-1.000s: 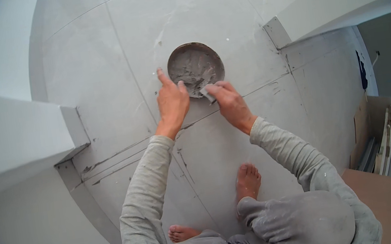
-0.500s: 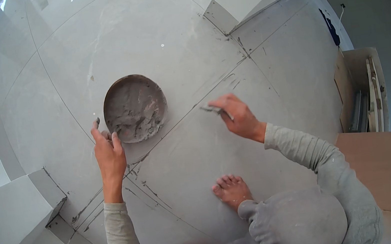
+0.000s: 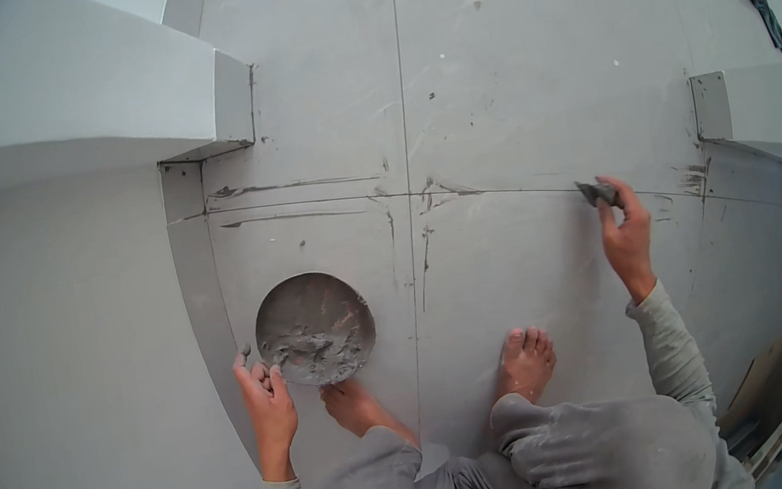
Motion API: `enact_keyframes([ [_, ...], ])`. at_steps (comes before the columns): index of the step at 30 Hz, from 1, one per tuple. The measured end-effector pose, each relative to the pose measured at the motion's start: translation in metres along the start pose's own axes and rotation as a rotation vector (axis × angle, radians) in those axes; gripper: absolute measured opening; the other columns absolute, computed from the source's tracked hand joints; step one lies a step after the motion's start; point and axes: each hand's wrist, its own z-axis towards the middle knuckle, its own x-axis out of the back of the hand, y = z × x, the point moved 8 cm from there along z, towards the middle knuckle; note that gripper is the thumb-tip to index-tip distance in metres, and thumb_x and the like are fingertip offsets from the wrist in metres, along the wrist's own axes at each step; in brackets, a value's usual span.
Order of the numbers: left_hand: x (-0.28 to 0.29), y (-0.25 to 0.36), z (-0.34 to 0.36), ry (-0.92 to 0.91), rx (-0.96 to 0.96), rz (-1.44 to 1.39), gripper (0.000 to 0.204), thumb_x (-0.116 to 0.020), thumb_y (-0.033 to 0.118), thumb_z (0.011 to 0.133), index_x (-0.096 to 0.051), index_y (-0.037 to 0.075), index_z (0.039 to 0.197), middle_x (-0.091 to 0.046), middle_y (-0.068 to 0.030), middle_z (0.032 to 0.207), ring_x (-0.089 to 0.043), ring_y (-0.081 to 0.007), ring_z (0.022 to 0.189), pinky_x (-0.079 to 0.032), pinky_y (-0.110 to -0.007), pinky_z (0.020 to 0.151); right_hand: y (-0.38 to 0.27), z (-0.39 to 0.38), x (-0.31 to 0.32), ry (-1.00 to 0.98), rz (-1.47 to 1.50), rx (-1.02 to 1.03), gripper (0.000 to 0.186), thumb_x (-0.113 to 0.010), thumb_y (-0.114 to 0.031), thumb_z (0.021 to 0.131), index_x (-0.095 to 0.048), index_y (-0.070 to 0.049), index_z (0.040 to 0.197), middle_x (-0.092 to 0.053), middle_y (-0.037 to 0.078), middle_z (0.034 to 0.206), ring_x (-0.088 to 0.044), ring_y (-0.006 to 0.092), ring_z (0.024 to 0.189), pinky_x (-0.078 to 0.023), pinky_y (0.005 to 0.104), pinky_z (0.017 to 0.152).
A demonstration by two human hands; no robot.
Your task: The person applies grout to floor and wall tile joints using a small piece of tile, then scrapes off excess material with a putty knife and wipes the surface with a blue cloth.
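Bowl [image 3: 306,285] and left hand [image 3: 266,405] have moved together since the earlier frame, crossing from above the long seam [image 3: 514,190] to below it, while the right hand [image 3: 628,239] has come up to that seam.

Pale grey floor [image 3: 541,100] fills most of the view, with a white post [image 3: 73,79] at upper left. The round bowl, holding grey paste [image 3: 321,351], is at lower left of the frame, its lower edge overlapping the left foot [image 3: 360,411]. The left hand appears to pinch its left rim, thumb over the edge, fingers outside.

Right of centre, the right hand's fingers are closed on a small scraper [image 3: 596,194] loaded with paste. What counts is scraper against seam: it sits right over the line in view, pointing upper left, slanting more steeply than the seam. Contact with the floor cannot be told. The right hand is nearer the seam; the bowl lies well apart, to its lower left.
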Motion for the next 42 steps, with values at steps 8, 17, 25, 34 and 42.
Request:
enact_keyframes([
  [8, 0.003, -0.111, -0.037, 0.222, 0.082, 0.080, 0.057, -0.054, 0.002, 0.103, -0.026, -0.008, 0.151, -0.056, -0.0120, 0.083, -0.058, -0.0225, 0.077, -0.048, -0.036, 0.075, -0.202, 0.033, -0.203, -0.223, -0.086, 0.725, 0.038, -0.062, 0.012, 0.083, -0.063, 0.001, 0.119, -0.069, 0.016, 0.103, -0.066, 0.0356, 0.102, -0.056, 0.0424, 0.087],
  [17, -0.023, -0.129, -0.056, 0.267, 0.114, 0.049, 0.062, -0.062, 0.012, 0.102, -0.030, -0.006, 0.152, -0.062, -0.0178, 0.089, -0.064, -0.0385, 0.082, -0.050, -0.047, 0.079, -0.236, -0.072, -0.255, -0.905, 0.077, 0.740, 0.041, -0.054, 0.015, 0.080, -0.065, -0.003, 0.115, -0.070, 0.014, 0.101, -0.066, 0.0350, 0.102, -0.055, 0.0441, 0.089],
  [25, -0.030, -0.081, -0.061, 0.233, -0.325, 0.476, 0.048, -0.068, 0.028, 0.098, -0.061, 0.006, 0.140, -0.057, -0.0144, 0.113, -0.054, -0.0323, 0.102, -0.045, -0.046, 0.091, -0.396, 0.075, -0.402, -0.727, -0.056, 1.218, 0.032, -0.053, 0.014, 0.084, -0.060, 0.000, 0.112, -0.069, 0.018, 0.106, -0.066, 0.0409, 0.097, -0.055, 0.0470, 0.083],
  [34, -0.052, -0.085, -0.055, 0.002, -0.385, 0.641, 0.075, -0.072, 0.056, 0.091, -0.057, 0.009, 0.147, -0.056, -0.0126, 0.124, -0.049, -0.0311, 0.109, -0.040, -0.045, 0.099, -0.329, 0.063, -0.350, -0.850, -0.303, 1.387, 0.024, -0.053, 0.010, 0.090, -0.055, -0.002, 0.110, -0.068, 0.015, 0.102, -0.066, 0.0338, 0.109, -0.059, 0.0438, 0.080],
  [42, -0.051, -0.083, -0.050, 0.047, -0.402, 0.619, 0.074, -0.074, 0.056, 0.089, -0.058, 0.009, 0.144, -0.055, -0.0116, 0.123, -0.049, -0.0305, 0.108, -0.041, -0.045, 0.097, -0.249, 0.013, -0.252, -1.111, -0.454, 1.081, 0.033, -0.061, 0.016, 0.078, -0.060, -0.004, 0.104, -0.070, 0.014, 0.104, -0.068, 0.0327, 0.105, -0.060, 0.0436, 0.080],
])
